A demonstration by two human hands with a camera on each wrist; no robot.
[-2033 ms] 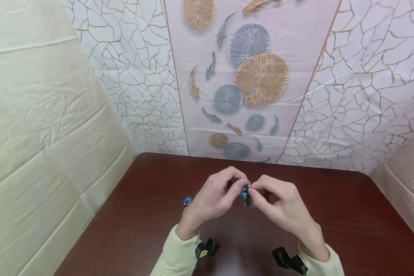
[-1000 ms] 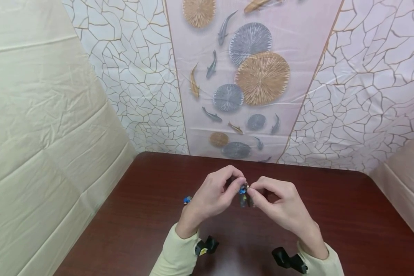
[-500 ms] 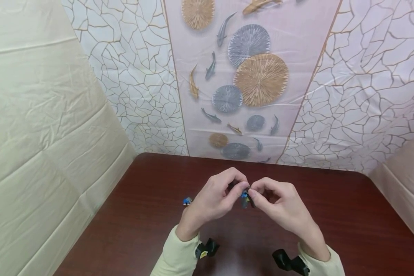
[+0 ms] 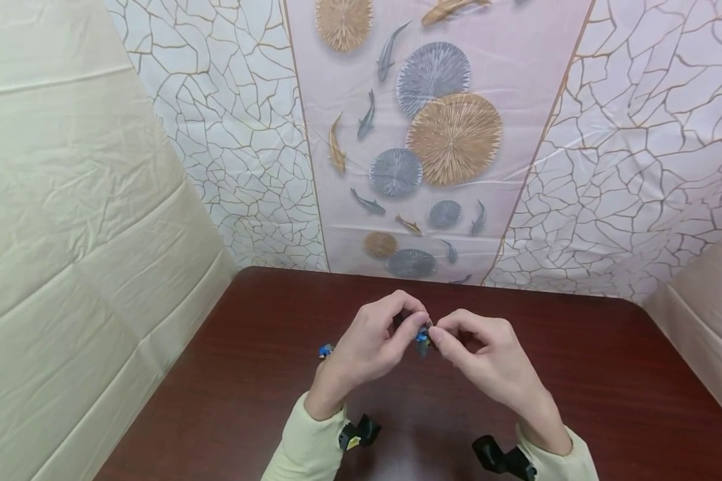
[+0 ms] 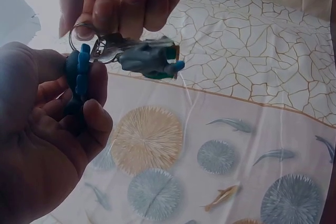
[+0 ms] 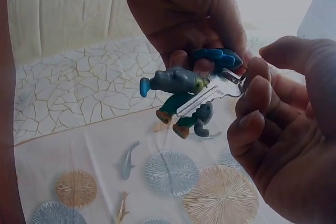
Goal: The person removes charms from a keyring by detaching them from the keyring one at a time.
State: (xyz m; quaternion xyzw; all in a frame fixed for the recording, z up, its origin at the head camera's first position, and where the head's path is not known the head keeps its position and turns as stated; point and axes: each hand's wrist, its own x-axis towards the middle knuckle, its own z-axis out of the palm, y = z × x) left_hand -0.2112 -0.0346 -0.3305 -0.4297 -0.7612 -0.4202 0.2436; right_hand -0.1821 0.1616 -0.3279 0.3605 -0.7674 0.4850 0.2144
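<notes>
Both hands meet over the table around a keychain. My left hand (image 4: pixel 370 341) pinches a blue piece (image 5: pixel 83 69) of its rubbery figurine charm between thumb and fingers. Thumb and fingertips of my right hand (image 4: pixel 487 344) pinch the metal key ring (image 5: pixel 79 31), which passes by the blue piece. From the ring hang a silver key (image 6: pixel 212 94) and dangling figurine parts in grey, green and orange, the grey one (image 6: pixel 176 81) lying beside the key. In the head view only a small blue bit of the charm (image 4: pixel 422 336) shows between the hands.
Left of my left wrist, another small blue object (image 4: pixel 326 350) lies on the dark red-brown table (image 4: pixel 216 401). A patterned cloth (image 4: pixel 253 133) stands behind the table, with a cream cloth (image 4: pixel 84 234) at the left. Black wrist cameras (image 4: pixel 487 454) sit on the sleeves.
Both hands stay nearly in place, with small fingertip movements at the ring. The hanging charm swings and turns slightly, and the dark part beside it drops out of sight in the head view.
</notes>
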